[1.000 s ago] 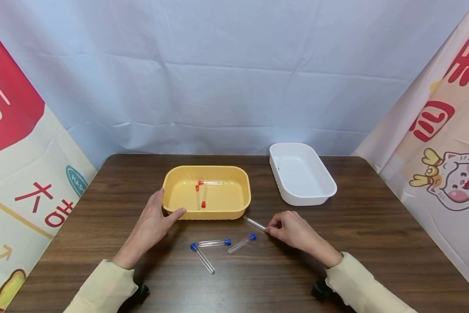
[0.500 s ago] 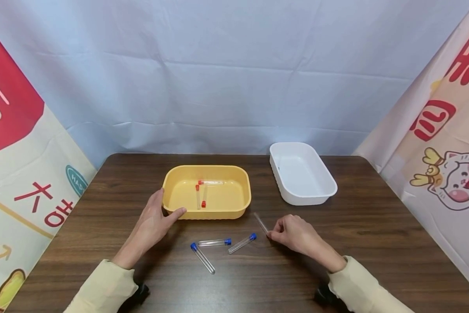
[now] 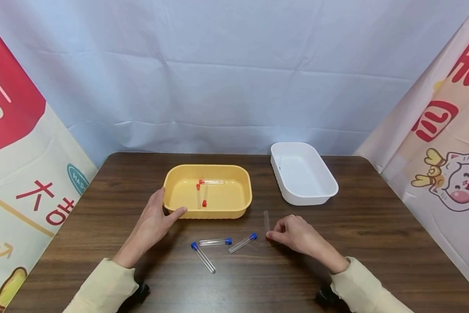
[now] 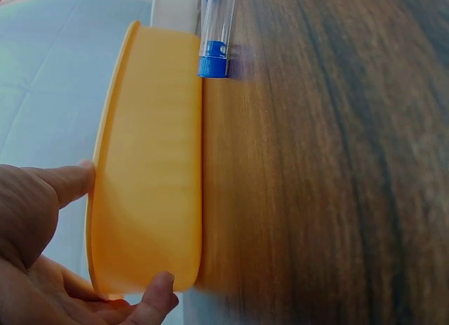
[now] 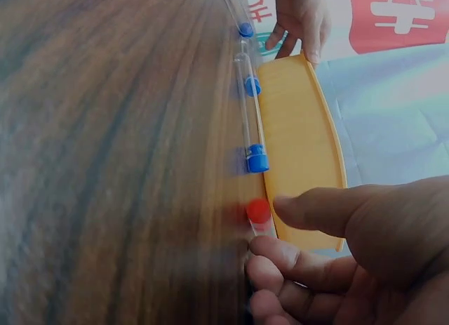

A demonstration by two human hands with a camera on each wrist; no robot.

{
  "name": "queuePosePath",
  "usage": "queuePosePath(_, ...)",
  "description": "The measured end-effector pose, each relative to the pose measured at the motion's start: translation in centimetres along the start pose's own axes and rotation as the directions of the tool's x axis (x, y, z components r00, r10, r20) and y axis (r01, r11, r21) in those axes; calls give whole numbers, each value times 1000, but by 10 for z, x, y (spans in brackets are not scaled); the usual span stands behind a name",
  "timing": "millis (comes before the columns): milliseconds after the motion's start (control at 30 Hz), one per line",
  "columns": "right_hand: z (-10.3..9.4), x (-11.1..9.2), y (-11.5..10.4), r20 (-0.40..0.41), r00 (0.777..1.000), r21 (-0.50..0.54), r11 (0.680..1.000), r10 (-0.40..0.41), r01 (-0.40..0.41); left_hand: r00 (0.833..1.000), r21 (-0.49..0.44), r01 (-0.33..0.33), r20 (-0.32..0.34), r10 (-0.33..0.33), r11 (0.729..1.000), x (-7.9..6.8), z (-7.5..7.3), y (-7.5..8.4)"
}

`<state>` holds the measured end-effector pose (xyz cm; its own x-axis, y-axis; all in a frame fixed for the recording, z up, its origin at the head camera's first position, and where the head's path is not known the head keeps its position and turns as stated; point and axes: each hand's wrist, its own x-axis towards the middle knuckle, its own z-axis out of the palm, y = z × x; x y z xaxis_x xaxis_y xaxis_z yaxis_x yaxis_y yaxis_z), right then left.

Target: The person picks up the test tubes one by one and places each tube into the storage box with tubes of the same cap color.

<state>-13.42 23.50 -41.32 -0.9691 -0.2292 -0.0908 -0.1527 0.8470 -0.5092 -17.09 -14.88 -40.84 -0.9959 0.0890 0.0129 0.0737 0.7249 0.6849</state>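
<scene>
My left hand (image 3: 150, 228) holds the near left corner of a yellow basin (image 3: 209, 214), its thumb at the front rim and the other fingers at the left end. Inside the basin lie several clear test tubes with red caps, one of them a red-capped test tube (image 3: 212, 182) by the back wall. My right hand (image 3: 299, 234) pinches another red-capped test tube (image 3: 266, 221) by its cap end, right of the basin; its red cap (image 5: 259, 211) shows at the fingertips in the right wrist view. The tube's clear end points away from me.
In front of the basin lie test tubes with blue caps: a left one (image 3: 204, 258), a middle one (image 3: 215, 242) and a right one (image 3: 242, 243). A white basin (image 3: 309, 200) stands at the back right of the wooden table (image 3: 360, 208). Cloth (image 3: 234, 95) hangs behind.
My right hand has shifted slightly right and nearer to me. The red-capped tube has swung from slanting left toward the yellow basin to pointing almost straight away from me. The left hand stays put.
</scene>
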Motion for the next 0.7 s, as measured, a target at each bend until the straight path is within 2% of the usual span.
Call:
queuePosePath(167,-3,4,7,10,997,80,994,-72,71,1000,5,-2,-2,2,1000,0,0,0)
queuePosePath(267,-3,8,10,-2,992,84,989,-124,124,1000,5,-2,-2,2,1000,0,-1,0)
queuePosePath(400,0,13,13,-39,978,40,977,-207,209,1000,4,-3,-3,3,1000,-1,-1,1)
queuePosePath(500,2,17,15,-46,969,2,970,-242,242,1000,2,-2,-1,2,1000,-1,-1,1)
queuePosePath(700,0,24,18,26,971,-43,970,-237,238,1000,1,-1,-2,1,1000,-1,-1,1)
